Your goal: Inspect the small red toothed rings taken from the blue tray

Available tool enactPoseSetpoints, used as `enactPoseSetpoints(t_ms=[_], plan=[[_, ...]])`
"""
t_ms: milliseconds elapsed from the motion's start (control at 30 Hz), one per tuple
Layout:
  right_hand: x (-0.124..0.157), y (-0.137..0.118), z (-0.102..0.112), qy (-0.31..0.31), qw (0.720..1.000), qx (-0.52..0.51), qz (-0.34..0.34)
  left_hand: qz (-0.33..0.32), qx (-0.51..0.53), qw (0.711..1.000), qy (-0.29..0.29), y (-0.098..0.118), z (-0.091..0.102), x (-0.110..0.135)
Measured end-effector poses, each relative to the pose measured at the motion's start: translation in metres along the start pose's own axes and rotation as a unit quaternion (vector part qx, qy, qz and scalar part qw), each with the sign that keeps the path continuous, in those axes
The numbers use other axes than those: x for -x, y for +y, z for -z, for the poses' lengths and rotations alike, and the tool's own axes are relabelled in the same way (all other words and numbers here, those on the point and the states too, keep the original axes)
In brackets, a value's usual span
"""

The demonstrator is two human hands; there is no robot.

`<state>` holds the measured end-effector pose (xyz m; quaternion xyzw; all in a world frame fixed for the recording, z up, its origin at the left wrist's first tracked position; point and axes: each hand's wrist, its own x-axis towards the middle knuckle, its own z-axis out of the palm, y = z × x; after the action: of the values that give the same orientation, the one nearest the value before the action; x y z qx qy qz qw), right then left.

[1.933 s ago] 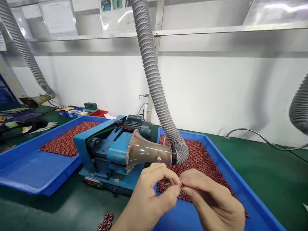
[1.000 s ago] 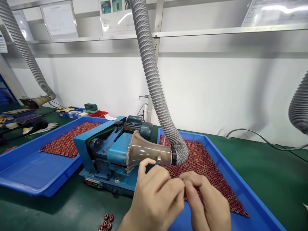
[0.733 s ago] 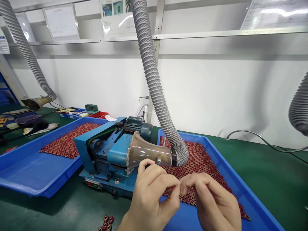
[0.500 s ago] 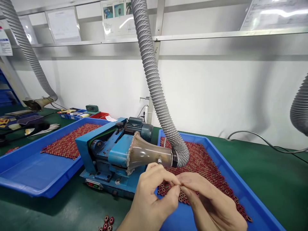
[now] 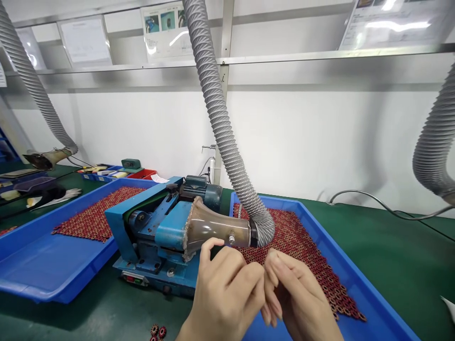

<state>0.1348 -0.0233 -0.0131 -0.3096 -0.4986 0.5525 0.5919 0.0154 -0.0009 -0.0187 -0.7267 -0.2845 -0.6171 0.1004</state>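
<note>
My left hand (image 5: 227, 293) and right hand (image 5: 298, 298) sit low at centre, fingertips pressed together over the near left corner of the right blue tray (image 5: 359, 284). Both hands are curled narrow, in a pinch. I cannot tell what is between the fingers; whatever it is stays hidden behind them.

The nearest parts are the red ring-shaped pieces (image 5: 305, 251), laid flat as one dense mat in that tray, running from its far left corner toward its near right. The mat's near edge lies just beyond my right knuckles. Bare blue floor shows along the tray's right wall and in the near corner.

Just left of my hands stands the blue bench machine (image 5: 156, 232), with its motor (image 5: 199, 189) at the far end. A tan funnel hood (image 5: 213, 229) juts right from it, touching the grey ribbed extraction hose (image 5: 220, 123), which climbs up out of view. Hood and hose hang over the tray's far left part, right above my left fingers.

Left of the machine is a second blue tray (image 5: 42, 274) holding another mat of red pieces (image 5: 95, 218) at its far side, near half bare. A few loose red pieces (image 5: 156, 331) lie on the green bench mat (image 5: 398, 255) near my left wrist.

Far right, another hose (image 5: 433, 147) hangs down and a grey cable (image 5: 373, 201) trails across the bench. Open green surface lies right of the tray.
</note>
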Motion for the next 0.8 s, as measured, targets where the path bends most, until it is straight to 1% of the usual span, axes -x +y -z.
enactPoseSetpoints(t_ms=[33,67,100,133,167,233,300,333,367,400,467,500,567,633,667,700,733,800], plan=[[0.000,-0.001,0.001,0.004,1.000,-0.004,0.019,0.016,0.034,0.999,-0.006,0.000,0.001,-0.001],[0.001,-0.002,0.003,0.022,0.997,0.023,0.064,0.040,0.075,0.996,-0.015,0.000,0.002,-0.002],[0.001,-0.004,0.005,0.046,0.989,0.069,0.122,0.072,0.122,0.990,-0.025,-0.001,0.004,-0.004],[0.001,-0.005,0.007,0.061,0.974,0.123,0.182,0.106,0.169,0.979,-0.036,-0.001,0.005,-0.005],[0.000,-0.005,0.009,0.057,0.955,0.175,0.231,0.142,0.211,0.966,-0.048,-0.002,0.007,-0.005],[-0.002,-0.007,0.014,0.013,0.924,0.244,0.293,0.209,0.281,0.933,-0.083,-0.003,0.010,-0.007],[-0.005,-0.007,0.017,-0.033,0.904,0.272,0.327,0.253,0.336,0.898,-0.131,-0.004,0.012,-0.009],[-0.006,-0.007,0.018,-0.040,0.898,0.279,0.338,0.269,0.354,0.884,-0.146,-0.004,0.013,-0.010],[-0.006,-0.006,0.018,-0.038,0.893,0.287,0.343,0.278,0.363,0.876,-0.151,-0.004,0.013,-0.011],[-0.006,-0.006,0.017,-0.032,0.890,0.299,0.343,0.281,0.361,0.877,-0.149,-0.004,0.014,-0.013],[-0.005,-0.004,0.015,-0.006,0.888,0.319,0.330,0.269,0.329,0.895,-0.139,-0.004,0.014,-0.016],[-0.003,-0.003,0.014,0.016,0.894,0.312,0.320,0.257,0.309,0.906,-0.137,-0.003,0.015,-0.017],[0.000,-0.002,0.014,0.083,0.911,0.260,0.308,0.241,0.277,0.919,-0.140,-0.003,0.016,-0.017],[0.001,-0.002,0.017,0.150,0.917,0.212,0.301,0.248,0.274,0.918,-0.142,-0.004,0.016,-0.016],[0.001,-0.002,0.019,0.161,0.918,0.211,0.294,0.260,0.283,0.913,-0.139,-0.005,0.016,-0.015],[0.000,-0.002,0.020,0.157,0.920,0.219,0.286,0.275,0.299,0.905,-0.129,-0.006,0.015,-0.014],[-0.001,-0.002,0.021,0.138,0.926,0.224,0.272,0.289,0.321,0.894,-0.114,-0.007,0.014,-0.012],[-0.004,-0.002,0.019,0.077,0.953,0.186,0.226,0.321,0.379,0.864,-0.081,-0.009,0.010,-0.008]])
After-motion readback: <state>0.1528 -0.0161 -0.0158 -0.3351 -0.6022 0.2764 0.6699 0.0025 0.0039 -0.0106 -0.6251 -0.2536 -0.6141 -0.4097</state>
